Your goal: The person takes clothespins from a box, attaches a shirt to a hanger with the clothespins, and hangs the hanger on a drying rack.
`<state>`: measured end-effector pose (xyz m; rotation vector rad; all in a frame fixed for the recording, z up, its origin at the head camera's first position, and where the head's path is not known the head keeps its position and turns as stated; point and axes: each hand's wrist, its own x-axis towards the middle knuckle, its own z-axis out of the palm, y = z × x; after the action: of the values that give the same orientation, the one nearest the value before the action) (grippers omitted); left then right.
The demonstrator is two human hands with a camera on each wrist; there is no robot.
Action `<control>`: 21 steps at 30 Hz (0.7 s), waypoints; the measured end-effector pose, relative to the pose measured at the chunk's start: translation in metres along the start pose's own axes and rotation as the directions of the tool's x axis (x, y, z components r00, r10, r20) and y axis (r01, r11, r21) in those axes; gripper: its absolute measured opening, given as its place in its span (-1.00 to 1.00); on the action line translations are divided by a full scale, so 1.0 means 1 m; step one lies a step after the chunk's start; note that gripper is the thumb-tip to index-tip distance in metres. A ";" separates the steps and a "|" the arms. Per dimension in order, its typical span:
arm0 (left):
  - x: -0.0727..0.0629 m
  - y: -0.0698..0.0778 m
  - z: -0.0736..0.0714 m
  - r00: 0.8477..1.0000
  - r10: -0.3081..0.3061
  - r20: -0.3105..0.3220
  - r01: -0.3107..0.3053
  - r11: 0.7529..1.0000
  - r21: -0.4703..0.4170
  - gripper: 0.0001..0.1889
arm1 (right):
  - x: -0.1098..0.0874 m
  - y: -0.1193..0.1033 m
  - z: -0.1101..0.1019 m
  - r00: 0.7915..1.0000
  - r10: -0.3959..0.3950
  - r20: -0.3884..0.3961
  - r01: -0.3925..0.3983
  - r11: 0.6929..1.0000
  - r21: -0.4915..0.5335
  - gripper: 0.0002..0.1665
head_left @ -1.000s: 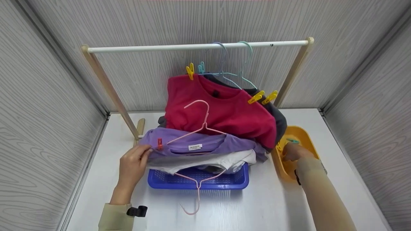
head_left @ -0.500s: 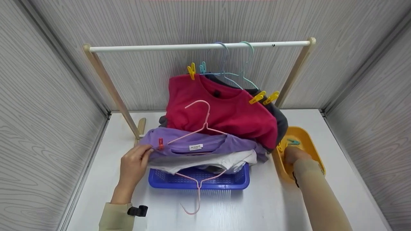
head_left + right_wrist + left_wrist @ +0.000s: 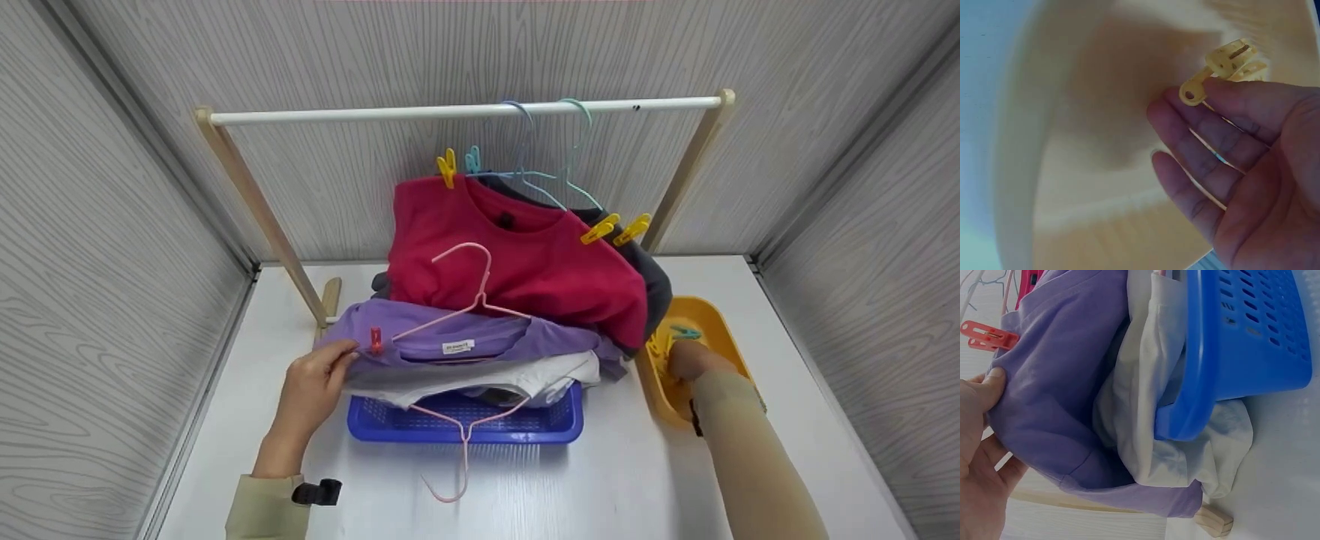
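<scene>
From where I stand, the left hand (image 3: 311,386) pinches the shoulder of a purple fabric shirt (image 3: 551,337), thumb against fingers, just beside a red plastic clothespin (image 3: 376,340). The shirt lies against a white cloth garment (image 3: 457,373) at a blue perforated plastic basket (image 3: 525,435). Inside an oblong orange plastic tray (image 3: 716,322), the right hand (image 3: 691,358) has its thumb at a yellow plastic clothespin (image 3: 1230,59), its fingers slightly bent; whether it grips, I cannot tell.

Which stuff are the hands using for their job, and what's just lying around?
Looks like part of the job:
purple shirt, pinched by the left hand
its red clip, upper pink hanger
yellow clip, held by the right hand
orange tray

Seems just nearby:
red shirt
white shirt
blue basket
lower pink hanger
</scene>
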<state>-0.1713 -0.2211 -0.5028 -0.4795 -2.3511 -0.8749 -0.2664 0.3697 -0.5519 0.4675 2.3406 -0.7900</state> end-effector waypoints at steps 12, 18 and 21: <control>0.003 0.001 -0.004 0.999 0.007 0.049 -0.005 0.999 -0.041 -0.83 | 0.009 0.015 -0.014 0.945 -0.322 0.053 0.324 0.945 -0.047 -0.61; 0.003 0.000 -0.003 0.999 0.015 0.040 -0.013 0.999 -0.044 -0.83 | 0.002 0.018 -0.014 0.905 -0.424 0.011 0.424 0.905 0.023 -0.48; 0.003 -0.001 -0.003 0.999 0.019 0.034 -0.017 0.999 -0.044 -0.83 | 0.001 0.018 -0.015 0.897 -0.442 0.005 0.441 0.897 0.041 -0.49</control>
<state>-0.1732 -0.2228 -0.4993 -0.5370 -2.3595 -0.9189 -0.2643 0.3930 -0.5510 -0.0672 2.4535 -1.0412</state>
